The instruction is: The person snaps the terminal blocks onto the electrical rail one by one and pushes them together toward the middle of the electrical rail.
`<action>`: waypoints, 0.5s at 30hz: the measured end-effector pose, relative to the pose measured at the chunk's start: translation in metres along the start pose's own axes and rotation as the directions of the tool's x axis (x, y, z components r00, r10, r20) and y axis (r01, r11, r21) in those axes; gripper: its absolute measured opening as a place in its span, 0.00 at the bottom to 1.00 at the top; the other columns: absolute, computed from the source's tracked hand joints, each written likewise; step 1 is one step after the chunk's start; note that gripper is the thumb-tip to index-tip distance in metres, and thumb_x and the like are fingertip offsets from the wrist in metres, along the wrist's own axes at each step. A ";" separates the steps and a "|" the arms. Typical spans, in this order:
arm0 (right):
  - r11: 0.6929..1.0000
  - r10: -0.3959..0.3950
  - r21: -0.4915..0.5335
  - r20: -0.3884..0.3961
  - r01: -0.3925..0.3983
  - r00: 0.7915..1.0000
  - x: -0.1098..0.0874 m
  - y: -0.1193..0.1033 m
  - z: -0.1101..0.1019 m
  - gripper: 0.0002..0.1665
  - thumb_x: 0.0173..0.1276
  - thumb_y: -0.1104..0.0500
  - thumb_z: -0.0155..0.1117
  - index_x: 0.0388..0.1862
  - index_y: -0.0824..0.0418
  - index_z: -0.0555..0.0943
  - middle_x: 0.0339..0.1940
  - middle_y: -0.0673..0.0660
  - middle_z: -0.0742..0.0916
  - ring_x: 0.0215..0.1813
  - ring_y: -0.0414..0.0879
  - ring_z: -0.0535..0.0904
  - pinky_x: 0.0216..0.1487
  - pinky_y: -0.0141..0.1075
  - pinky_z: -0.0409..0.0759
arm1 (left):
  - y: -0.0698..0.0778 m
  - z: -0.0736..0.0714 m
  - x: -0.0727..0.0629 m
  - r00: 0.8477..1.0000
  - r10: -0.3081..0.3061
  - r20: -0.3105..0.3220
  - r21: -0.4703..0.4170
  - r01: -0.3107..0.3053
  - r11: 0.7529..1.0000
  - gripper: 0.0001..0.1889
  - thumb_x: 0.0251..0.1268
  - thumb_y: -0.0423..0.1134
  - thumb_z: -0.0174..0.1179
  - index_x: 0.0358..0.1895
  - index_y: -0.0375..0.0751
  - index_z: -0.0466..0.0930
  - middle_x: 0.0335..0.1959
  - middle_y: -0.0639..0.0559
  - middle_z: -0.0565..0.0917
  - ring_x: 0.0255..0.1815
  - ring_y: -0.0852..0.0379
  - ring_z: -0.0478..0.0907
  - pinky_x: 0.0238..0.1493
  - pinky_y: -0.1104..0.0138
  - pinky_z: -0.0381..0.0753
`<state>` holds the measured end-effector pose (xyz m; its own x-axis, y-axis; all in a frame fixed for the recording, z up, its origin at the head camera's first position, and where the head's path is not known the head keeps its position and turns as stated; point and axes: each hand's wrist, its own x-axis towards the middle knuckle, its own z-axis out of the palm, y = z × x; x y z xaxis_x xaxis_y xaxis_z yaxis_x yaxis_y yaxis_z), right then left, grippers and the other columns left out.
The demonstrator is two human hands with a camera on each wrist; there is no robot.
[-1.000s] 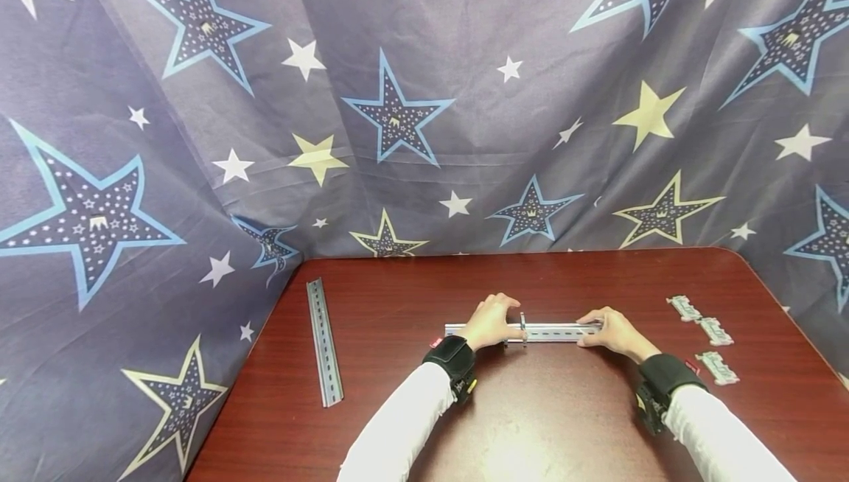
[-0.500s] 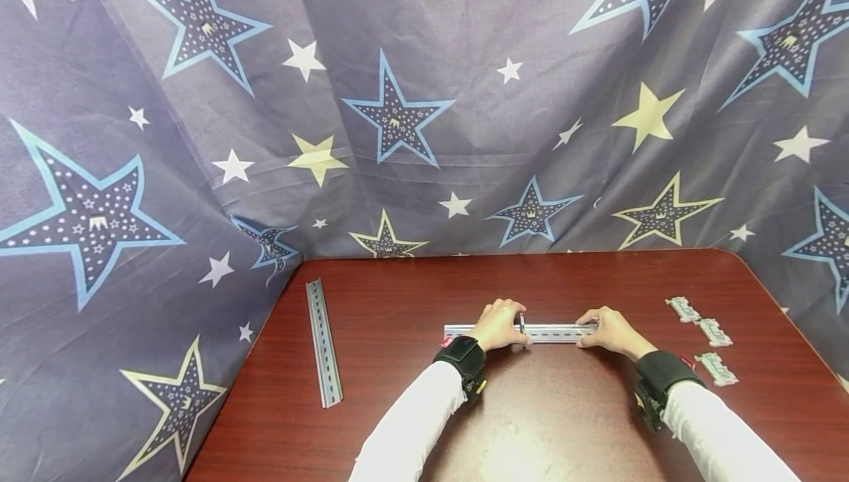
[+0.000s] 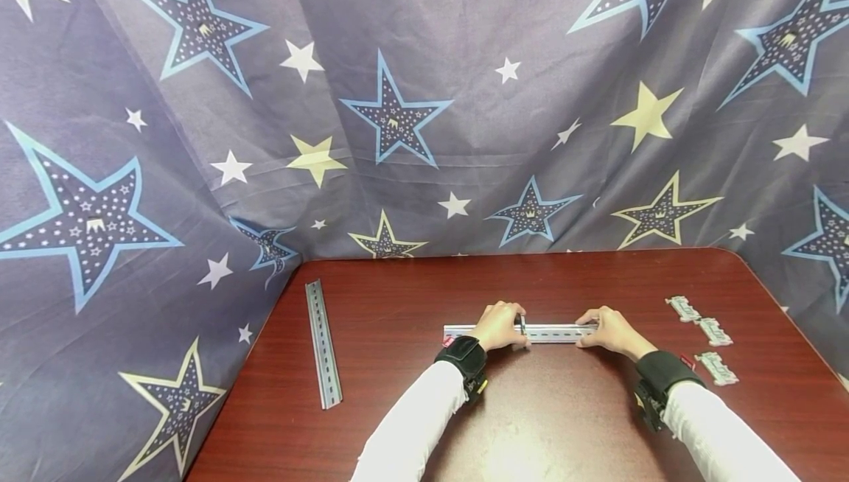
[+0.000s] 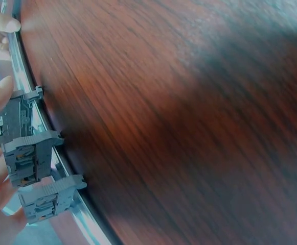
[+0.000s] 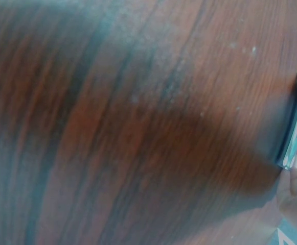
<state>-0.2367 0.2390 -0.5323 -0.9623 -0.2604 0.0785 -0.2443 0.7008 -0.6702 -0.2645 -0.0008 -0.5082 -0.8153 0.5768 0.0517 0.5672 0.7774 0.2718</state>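
Note:
A silver slotted DIN rail [image 3: 553,333] lies crosswise on the table. My left hand [image 3: 497,326] is over its left half, thumb and fingers pinching a thin grey terminal block [image 3: 522,323] that stands on the rail. In the left wrist view, the thumb touches the farthest terminal block [image 4: 16,120]; a middle block [image 4: 30,158] and a nearer block [image 4: 51,199] sit upright on the same rail, spaced apart. My right hand [image 3: 613,331] grips the rail's right end between thumb and fingers. From the head, my left hand hides most of the blocks.
Another slotted rail [image 3: 323,346] lies lengthwise at the table's left. Three pale green-grey terminal blocks [image 3: 683,309] lie flat at the right, beyond my right hand. A starred curtain [image 3: 424,194] hangs behind the brown table [image 3: 398,283].
My left hand has shifted slightly right along the rail, and its thumb and fingers have come in around the terminal block. The right hand stays on the rail's end.

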 end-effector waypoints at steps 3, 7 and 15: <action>1.000 0.015 0.003 0.004 -0.015 1.000 -0.001 -0.001 0.000 0.21 0.36 0.59 0.74 0.32 0.65 0.81 0.32 0.62 0.80 0.36 0.54 0.74 0.35 0.43 0.71 | 0.001 -0.001 0.001 1.000 0.009 -0.002 0.008 -0.009 1.000 0.28 0.34 0.50 0.70 0.44 0.43 0.78 0.39 0.55 0.82 0.40 0.58 0.75 0.41 0.69 0.68; 1.000 0.015 0.010 0.005 -0.015 1.000 -0.001 -0.001 0.000 0.21 0.36 0.59 0.75 0.33 0.66 0.81 0.33 0.63 0.80 0.36 0.53 0.74 0.35 0.42 0.70 | 0.002 0.001 0.002 1.000 0.015 -0.004 0.008 -0.015 1.000 0.28 0.34 0.51 0.70 0.44 0.43 0.78 0.38 0.56 0.82 0.40 0.58 0.75 0.41 0.69 0.67; 1.000 -0.006 -0.008 -0.017 0.006 1.000 0.000 0.001 0.000 0.21 0.34 0.59 0.74 0.31 0.66 0.82 0.30 0.61 0.81 0.34 0.51 0.73 0.34 0.41 0.69 | 0.004 0.001 0.003 1.000 0.015 0.005 0.008 -0.015 1.000 0.29 0.35 0.51 0.69 0.46 0.43 0.77 0.40 0.55 0.81 0.41 0.58 0.74 0.42 0.68 0.67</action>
<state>-0.2372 0.2397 -0.5325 -0.9626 -0.2538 0.0950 -0.2513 0.7046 -0.6637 -0.2649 0.0045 -0.5082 -0.8062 0.5894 0.0507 0.5802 0.7709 0.2629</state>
